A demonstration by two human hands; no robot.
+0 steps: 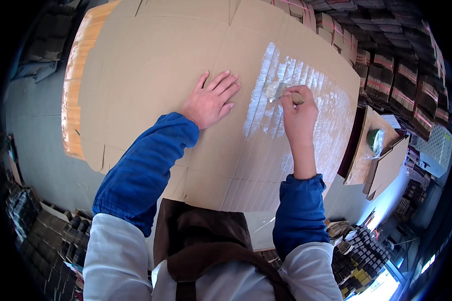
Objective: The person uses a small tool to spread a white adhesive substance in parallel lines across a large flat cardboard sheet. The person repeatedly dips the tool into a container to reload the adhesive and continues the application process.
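A large brown cardboard sheet (150,65) lies flat in front of me. My left hand (209,102) rests palm down on it with the fingers stretched out. In my right hand (302,108) is a brush (280,90), gripped by its handle between thumb and fingers. Its pale bristles touch the cardboard, wet with a whitish paste. Around and right of the brush, a shiny white layer of paste (306,75) covers the ridged surface in streaks. The part under my left hand looks dry.
An orange wooden edge (80,80) shows beneath the sheet at the left. To the right, a green bowl with clear plastic (374,140) stands on a wooden board (359,158). Tied bundles of cardboard (391,80) are stacked at the far right. A white crate (437,145) is near them.
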